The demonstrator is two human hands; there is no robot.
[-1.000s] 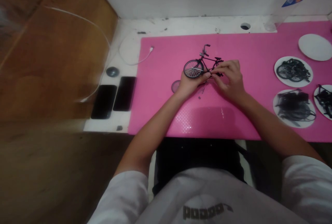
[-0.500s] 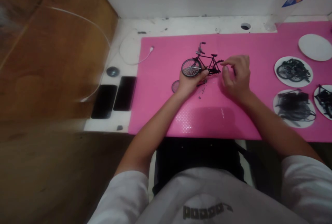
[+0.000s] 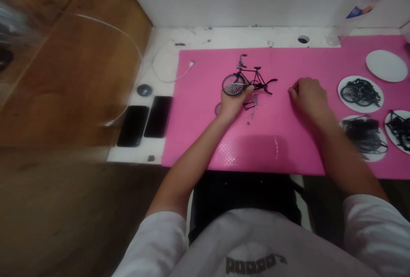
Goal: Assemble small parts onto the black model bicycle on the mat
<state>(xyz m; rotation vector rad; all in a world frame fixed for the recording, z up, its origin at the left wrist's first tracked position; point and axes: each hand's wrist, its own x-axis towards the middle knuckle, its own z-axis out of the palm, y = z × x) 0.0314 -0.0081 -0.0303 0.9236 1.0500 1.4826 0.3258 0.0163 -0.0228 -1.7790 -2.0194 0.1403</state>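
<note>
My left hand grips a black miniature bicycle low on its frame, thumb across the pedal area. The bicycle has a spoked front wheel, handlebar and saddle; its rear fork ends bare, with no wheel in it. Below that hand, a second small wheel, a black frame-like part and several tiny loose pieces lie on the pink mat. To the right of the bicycle, apart from it, my right hand has its fingers curled together. Whether something tiny is pinched there cannot be made out.
At the right stand white plates: one with wheels, one with thin black parts, one with black frames, one bare plate. Two phones, a round dark object, a white cable and a plastic bottle are around the mat.
My right hand has drawn away from the bicycle's rear end toward the right. The left hand still holds the bicycle, now tilted slightly differently. The whole view has shifted a little.
</note>
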